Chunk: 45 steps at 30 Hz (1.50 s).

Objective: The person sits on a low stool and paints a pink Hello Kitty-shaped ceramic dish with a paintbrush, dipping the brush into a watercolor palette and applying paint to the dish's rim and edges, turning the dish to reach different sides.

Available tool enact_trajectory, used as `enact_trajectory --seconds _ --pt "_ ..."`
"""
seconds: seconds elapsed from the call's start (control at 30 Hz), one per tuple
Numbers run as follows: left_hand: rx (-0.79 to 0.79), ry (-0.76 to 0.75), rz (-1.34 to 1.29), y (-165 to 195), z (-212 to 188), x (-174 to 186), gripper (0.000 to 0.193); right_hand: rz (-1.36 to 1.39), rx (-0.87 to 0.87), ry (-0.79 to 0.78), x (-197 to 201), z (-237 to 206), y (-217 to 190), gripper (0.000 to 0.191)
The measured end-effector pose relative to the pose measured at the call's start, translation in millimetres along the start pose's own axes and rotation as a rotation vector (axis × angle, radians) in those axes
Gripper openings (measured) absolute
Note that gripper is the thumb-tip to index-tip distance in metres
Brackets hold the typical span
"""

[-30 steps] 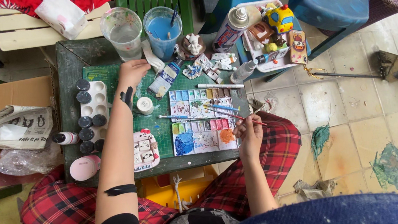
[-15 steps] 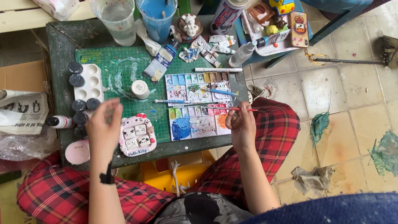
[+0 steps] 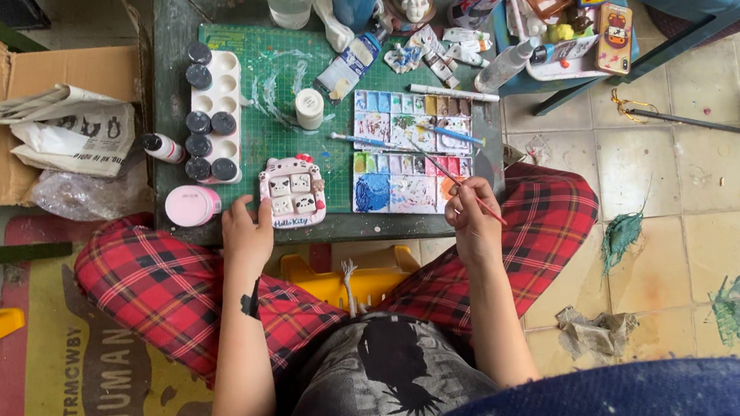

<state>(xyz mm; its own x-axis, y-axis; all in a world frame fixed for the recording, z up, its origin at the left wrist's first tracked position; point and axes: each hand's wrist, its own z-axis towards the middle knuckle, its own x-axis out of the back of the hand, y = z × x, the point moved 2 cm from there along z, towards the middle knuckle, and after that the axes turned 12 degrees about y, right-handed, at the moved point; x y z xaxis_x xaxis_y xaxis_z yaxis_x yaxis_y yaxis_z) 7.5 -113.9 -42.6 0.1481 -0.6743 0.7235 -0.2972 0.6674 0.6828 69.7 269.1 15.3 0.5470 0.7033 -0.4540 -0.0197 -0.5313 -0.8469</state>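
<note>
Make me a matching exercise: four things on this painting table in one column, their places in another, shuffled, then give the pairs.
Things:
1. Paintbrush
2. Cat-shaped plaque
3. Pink round lid
4. White egg-style palette

Places:
A. At the table's near left corner, left of the left hand
B. Held in the right hand, tip over the watercolour pan set
C. On the green cutting mat's left edge, among dark-capped paint pots
D. Just beyond the left hand's fingertips, on the mat

Pairs: 1-B, 2-D, 3-A, 4-C
</note>
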Motion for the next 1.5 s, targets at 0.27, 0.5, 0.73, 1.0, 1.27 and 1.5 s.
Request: enact_trajectory --seconds 0.27,0.5,0.73,1.0,1.27,1.5 --pt "-0.01 -0.013 -0.09 12 8 -11 0.058 0.013 -0.11 0.025 -2 -16 -8 0.013" --pt "0.187 -0.105 -0.413 21 6 -21 0.056 -0.122 -0.012 -0.007 6 -16 11 0.012" --pt "0.31 -0.217 -1.093 24 -17 7 0.042 0.015 -0.016 0.045 7 -19 1 0.011" --pt "0.269 -0.408 -1.52 87 -70 54 0.044 0.078 -0.003 -0.021 -11 -36 -14 0.02" --pt "0.478 -0.565 -1.713 103 -89 44 0.044 0.031 0.087 -0.001 -10 -44 -25 0.006" --pt "0.519 -0.566 -1.695 99 -92 40 0.045 -0.37 0.431 0.101 1 -8 -40 0.006"
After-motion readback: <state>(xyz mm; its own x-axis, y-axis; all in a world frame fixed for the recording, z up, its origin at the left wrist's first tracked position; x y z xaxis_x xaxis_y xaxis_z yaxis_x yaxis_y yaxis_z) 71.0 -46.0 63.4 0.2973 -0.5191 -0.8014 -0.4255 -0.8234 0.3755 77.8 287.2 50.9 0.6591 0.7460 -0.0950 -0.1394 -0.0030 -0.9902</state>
